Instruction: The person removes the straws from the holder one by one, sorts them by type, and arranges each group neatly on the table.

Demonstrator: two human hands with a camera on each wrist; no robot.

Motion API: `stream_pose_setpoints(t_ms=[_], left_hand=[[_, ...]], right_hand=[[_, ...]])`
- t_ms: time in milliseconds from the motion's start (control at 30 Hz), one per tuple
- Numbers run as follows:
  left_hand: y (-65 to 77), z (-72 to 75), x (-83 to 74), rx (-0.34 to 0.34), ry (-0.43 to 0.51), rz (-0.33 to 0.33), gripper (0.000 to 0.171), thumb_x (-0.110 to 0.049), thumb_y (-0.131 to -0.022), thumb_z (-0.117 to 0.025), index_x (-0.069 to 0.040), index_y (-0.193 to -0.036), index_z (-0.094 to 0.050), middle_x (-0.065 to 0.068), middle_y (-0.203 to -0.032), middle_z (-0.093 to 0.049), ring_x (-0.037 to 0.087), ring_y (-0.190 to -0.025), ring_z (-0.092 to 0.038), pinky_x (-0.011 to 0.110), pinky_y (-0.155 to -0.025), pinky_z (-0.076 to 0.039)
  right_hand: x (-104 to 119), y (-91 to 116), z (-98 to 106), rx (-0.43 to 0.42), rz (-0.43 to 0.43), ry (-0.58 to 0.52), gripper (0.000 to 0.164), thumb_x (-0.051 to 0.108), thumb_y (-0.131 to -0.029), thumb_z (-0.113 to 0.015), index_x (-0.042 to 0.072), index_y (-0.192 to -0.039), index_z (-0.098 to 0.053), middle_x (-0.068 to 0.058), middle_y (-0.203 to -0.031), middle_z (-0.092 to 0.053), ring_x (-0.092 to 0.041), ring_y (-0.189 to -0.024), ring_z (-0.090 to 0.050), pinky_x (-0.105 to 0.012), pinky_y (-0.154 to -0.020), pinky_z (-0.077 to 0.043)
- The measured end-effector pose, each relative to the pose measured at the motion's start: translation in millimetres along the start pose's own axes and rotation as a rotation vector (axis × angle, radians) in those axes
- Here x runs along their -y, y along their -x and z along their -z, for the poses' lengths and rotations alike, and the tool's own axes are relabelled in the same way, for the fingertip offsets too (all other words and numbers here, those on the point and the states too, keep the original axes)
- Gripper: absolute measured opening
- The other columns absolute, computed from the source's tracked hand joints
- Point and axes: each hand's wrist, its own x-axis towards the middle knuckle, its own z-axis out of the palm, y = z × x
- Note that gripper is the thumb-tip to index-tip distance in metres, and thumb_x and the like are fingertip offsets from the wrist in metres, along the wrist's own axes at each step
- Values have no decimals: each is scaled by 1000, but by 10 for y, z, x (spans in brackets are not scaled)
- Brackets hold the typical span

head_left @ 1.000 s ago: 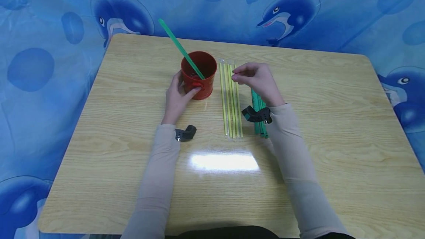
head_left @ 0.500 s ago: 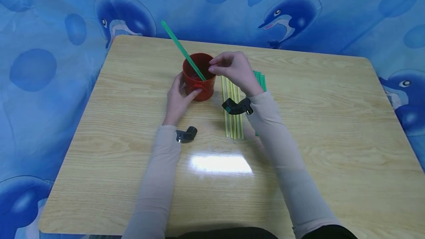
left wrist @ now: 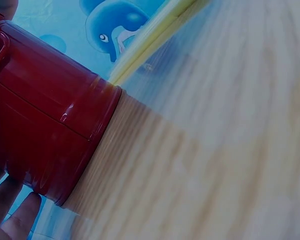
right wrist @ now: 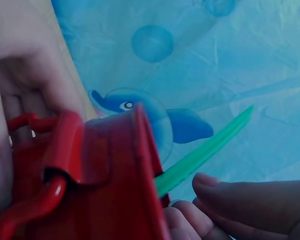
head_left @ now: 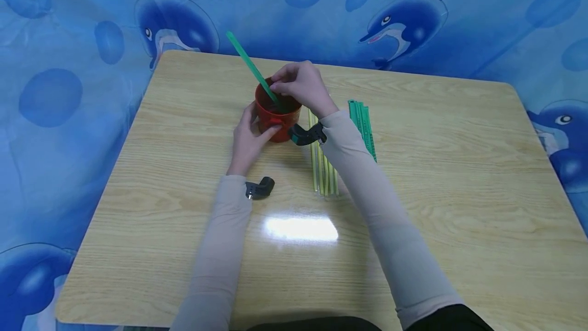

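Note:
My left hand (head_left: 245, 142) grips the side of a small red bucket (head_left: 283, 134), its thumb near the handle lug. A green straw (head_left: 248, 61) leans inside the bucket and sticks out over the rim towards the back left. My right hand (head_left: 300, 86) is over the bucket's mouth, its fingertips right beside the green straw. In the right wrist view, the thumb (right wrist: 250, 197) lies close along the straw (right wrist: 205, 150), with loosely bent fingers below. Low in the left wrist view, several fingers of the left hand (left wrist: 17, 210) show against the bucket (left wrist: 49, 110).
Several yellow straws (head_left: 325, 175) in clear wrapping lie right of the bucket, partly under the right wrist. Farther right is a bundle of green straws (head_left: 363, 121), partly covered by the right sleeve. A blue dolphin-print sheet (head_left: 257, 9) hangs behind the wooden table (head_left: 459, 193).
My right hand has moved left from above the yellow straws to the bucket's mouth, beside the green straw. The left hand keeps its grip on the bucket.

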Motion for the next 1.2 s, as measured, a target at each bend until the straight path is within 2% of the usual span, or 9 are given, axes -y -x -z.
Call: stream_pose_setpoints(t_ms=[167, 300, 467, 667, 900, 1200], left_hand=[[-1, 1, 9, 1, -6, -2, 73, -20, -84, -73, -14, -145, -33, 3, -145, -40, 11, -131, -39, 23, -106, -35], [-2, 1, 24, 3, -16, -13, 72, -20, -85, -72, -13, -145, -33, 2, -146, -39, 9, -132, -37, 22, -107, -34], [4, 6, 8, 5, -28, 4, 72, -18, -86, -71, -14, -146, -31, 2, -147, -38, 11, -133, -37, 23, -107, -33], [6, 9, -54, 9, -30, 27, 72, -12, -86, -70, -9, -146, -30, 8, -147, -37, 16, -135, -34, 25, -109, -32], [127, 31, -418, 9, -55, 37, 68, -4, -87, -67, 2, -144, -30, 18, -145, -37, 25, -135, -34, 35, -110, -32], [132, 26, -420, 17, -30, 26, 69, -7, -87, -68, 1, -144, -30, 18, -146, -36, 27, -134, -36, 36, -110, -33]], right_hand=[[8, -101, -64, -15, 4, 34, 17, 8, -86, -69, 0, -101, -71, -13, -94, -69, -22, -80, -65, -32, -75, -55], [27, -138, -110, -31, 7, 124, 16, 10, -86, -69, 1, -100, -71, -12, -94, -69, -18, -81, -64, -26, -73, -54], [36, -154, -170, -44, 19, 254, 15, 13, -85, -71, 3, -96, -72, -9, -92, -70, -18, -83, -63, -26, -74, -53], [23, -149, -222, -47, 48, 326, 14, 14, -85, -72, 4, -95, -73, -8, -91, -70, -17, -84, -63, -26, -75, -52], [18, -139, -236, -62, 70, 349, 13, 14, -85, -71, 4, -93, -74, -7, -90, -70, -18, -84, -63, -27, -75, -52], [15, -111, -207, -59, 72, 296, 13, 12, -86, -70, 3, -94, -73, -9, -90, -70, -18, -84, -63, -27, -75, -53]])
